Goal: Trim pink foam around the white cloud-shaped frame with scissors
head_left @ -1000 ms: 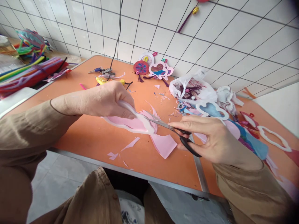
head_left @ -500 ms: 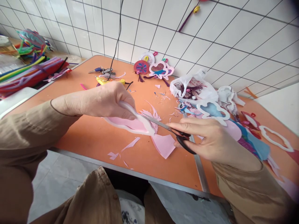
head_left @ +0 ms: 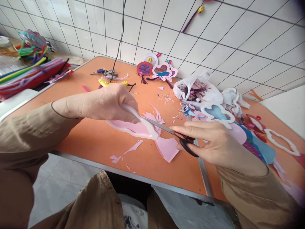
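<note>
My left hand (head_left: pixel 114 103) is closed on the upper edge of a pink paper cutout with a thick white wavy border (head_left: pixel 137 128), holding it just over the table. In my right hand (head_left: pixel 207 138) is a pair of scissors (head_left: pixel 171 131) with black handles, thumb and fingers in the loops. The blades point left and meet the cutout's edge close to my left fingertips; their tips are partly hidden there. Below the blades lies a larger pink paper offcut (head_left: pixel 167 149), and thin pink slivers (head_left: pixel 134 146) are scattered nearer the table's front edge.
On the orange table (head_left: pixel 152 171) are a yellow glue gun (head_left: pixel 111 83), keys (head_left: pixel 111 74), finished ornaments (head_left: pixel 164 71) by the tiled wall and a white plastic bag (head_left: pixel 207 92). Coloured paper pieces (head_left: pixel 259 144) cover the right side. Pipe cleaners (head_left: pixel 35 74) lie at far left.
The scissor handles have drawn slightly closer together in my right hand. My left hand and the cutout stay almost where they were.
</note>
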A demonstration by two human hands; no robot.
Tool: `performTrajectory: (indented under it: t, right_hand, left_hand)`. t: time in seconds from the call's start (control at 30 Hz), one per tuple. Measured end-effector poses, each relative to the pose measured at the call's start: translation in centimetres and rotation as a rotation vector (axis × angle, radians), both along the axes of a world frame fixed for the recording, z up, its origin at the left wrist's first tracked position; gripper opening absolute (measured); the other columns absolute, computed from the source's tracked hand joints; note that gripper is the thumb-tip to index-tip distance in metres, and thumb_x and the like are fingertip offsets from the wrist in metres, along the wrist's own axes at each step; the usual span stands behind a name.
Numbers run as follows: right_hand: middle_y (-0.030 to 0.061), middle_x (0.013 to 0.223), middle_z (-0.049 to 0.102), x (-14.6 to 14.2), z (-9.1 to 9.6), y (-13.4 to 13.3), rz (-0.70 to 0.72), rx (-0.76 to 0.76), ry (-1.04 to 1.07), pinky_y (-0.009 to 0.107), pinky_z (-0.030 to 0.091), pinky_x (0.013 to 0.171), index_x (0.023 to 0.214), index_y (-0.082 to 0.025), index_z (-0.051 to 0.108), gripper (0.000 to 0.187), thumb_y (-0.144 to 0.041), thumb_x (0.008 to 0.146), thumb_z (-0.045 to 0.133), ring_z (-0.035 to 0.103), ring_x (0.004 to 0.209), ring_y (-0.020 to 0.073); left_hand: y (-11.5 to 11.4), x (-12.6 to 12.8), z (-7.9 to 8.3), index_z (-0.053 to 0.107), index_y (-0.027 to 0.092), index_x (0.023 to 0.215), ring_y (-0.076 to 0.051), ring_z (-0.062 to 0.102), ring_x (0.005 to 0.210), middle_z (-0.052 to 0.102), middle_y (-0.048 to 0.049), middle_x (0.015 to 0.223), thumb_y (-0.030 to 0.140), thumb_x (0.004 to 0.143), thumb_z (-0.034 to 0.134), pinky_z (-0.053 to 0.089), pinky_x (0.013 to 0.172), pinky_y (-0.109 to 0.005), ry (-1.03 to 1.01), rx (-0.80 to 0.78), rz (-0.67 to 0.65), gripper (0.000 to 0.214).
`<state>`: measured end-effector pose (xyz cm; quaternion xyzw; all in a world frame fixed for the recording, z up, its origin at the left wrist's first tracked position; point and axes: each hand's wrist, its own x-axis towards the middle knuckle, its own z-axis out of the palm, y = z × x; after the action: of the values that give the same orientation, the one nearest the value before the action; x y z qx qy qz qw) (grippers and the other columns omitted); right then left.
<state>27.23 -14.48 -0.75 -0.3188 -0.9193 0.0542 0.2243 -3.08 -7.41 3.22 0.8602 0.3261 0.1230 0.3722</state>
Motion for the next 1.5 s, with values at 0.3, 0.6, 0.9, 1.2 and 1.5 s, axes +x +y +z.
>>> performTrajectory:
  t: [0.3, 0.6, 0.9, 1.2, 1.5]
  right_hand:
    - [0.0004, 0.071, 0.064, 0.01, -0.09, -0.04, -0.028, 0.008, -0.036, 0.027, 0.045, 0.054, 0.116, -0.022, 0.071, 0.034, -0.007, 0.089, 0.057, 0.055, 0.059, 0.0126]
    - [0.0001, 0.068, 0.064, -0.09, 0.22, -0.24, -0.044, 0.036, -0.05, 0.027, 0.044, 0.053, 0.112, -0.02, 0.072, 0.029, -0.009, 0.089, 0.057, 0.055, 0.058, 0.0131]
    - [0.0, 0.069, 0.064, -0.07, 0.24, -0.23, -0.042, 0.046, -0.06, 0.026, 0.043, 0.054, 0.112, -0.019, 0.072, 0.031, -0.008, 0.089, 0.057, 0.055, 0.058, 0.0125]
    - [0.0002, 0.067, 0.061, -0.1, 0.29, -0.34, -0.038, 0.077, -0.064, 0.027, 0.041, 0.054, 0.11, -0.017, 0.074, 0.03, -0.004, 0.088, 0.057, 0.053, 0.057, 0.0122]
    - [0.0008, 0.066, 0.06, -0.4, 0.61, -0.36, -0.018, 0.102, -0.077, 0.025, 0.041, 0.052, 0.106, -0.013, 0.073, 0.028, -0.003, 0.088, 0.054, 0.052, 0.055, 0.0115]
  left_hand:
    - [0.04, -0.04, 0.02, 0.079, 0.003, 0.081, -0.012, 0.056, 0.059, 0.069, -0.0053, 0.066, 0.034, 0.078, 0.067, 0.036, 0.049, -0.018, -0.005, -0.016, -0.002, 0.033]
    - [-0.05, 0.16, -0.01, 0.079, 0.002, 0.08, -0.014, 0.056, 0.06, 0.07, -0.0074, 0.067, 0.034, 0.078, 0.066, 0.035, 0.049, -0.021, -0.001, -0.007, -0.008, 0.034]
    - [0.06, -0.07, 0.04, 0.079, 0.002, 0.081, -0.012, 0.056, 0.059, 0.068, -0.0054, 0.066, 0.031, 0.079, 0.066, 0.037, 0.049, -0.018, -0.005, 0.005, -0.014, 0.032]
    - [-0.09, 0.08, 0.01, 0.078, 0.001, 0.08, -0.009, 0.055, 0.058, 0.067, -0.0043, 0.064, 0.027, 0.079, 0.066, 0.036, 0.048, -0.014, -0.018, 0.007, -0.024, 0.029]
    - [-0.22, -0.02, 0.13, 0.078, 0.002, 0.08, -0.009, 0.052, 0.057, 0.066, -0.0036, 0.064, 0.027, 0.081, 0.065, 0.034, 0.048, -0.017, 0.004, 0.035, -0.019, 0.028]
